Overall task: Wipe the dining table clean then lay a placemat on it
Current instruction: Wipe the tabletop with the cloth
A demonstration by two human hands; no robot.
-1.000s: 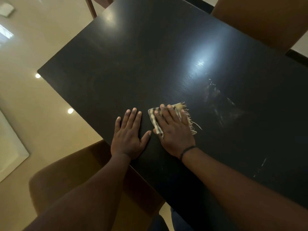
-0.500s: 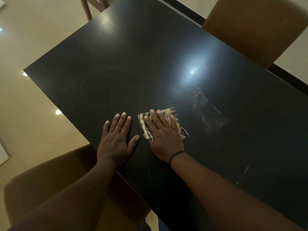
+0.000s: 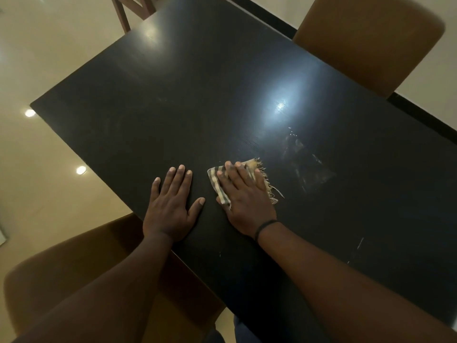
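Wiping underway: right hand (image 3: 243,194) presses flat on a small striped, frayed cloth (image 3: 221,188) at the dark wooden dining table's (image 3: 197,95) near edge w/ smears (image 3: 309,167) beside it, left hand (image 3: 170,206) flat, empty; no placemat visible yet.

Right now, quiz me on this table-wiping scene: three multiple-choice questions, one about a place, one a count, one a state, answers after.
1. Where is the cloth?
A. under the right hand
B. on a chair
C. on the floor

2. How many hands lie on the table?
A. none
B. one
C. two

3. How does the left hand lie?
A. clenched
B. flat, fingers straight
C. gripping the cloth

Answers: 1 A, its striped edge and fringe show around the fingers. 2 C, both lie on the dark top. 3 B, palm down, holding nothing.
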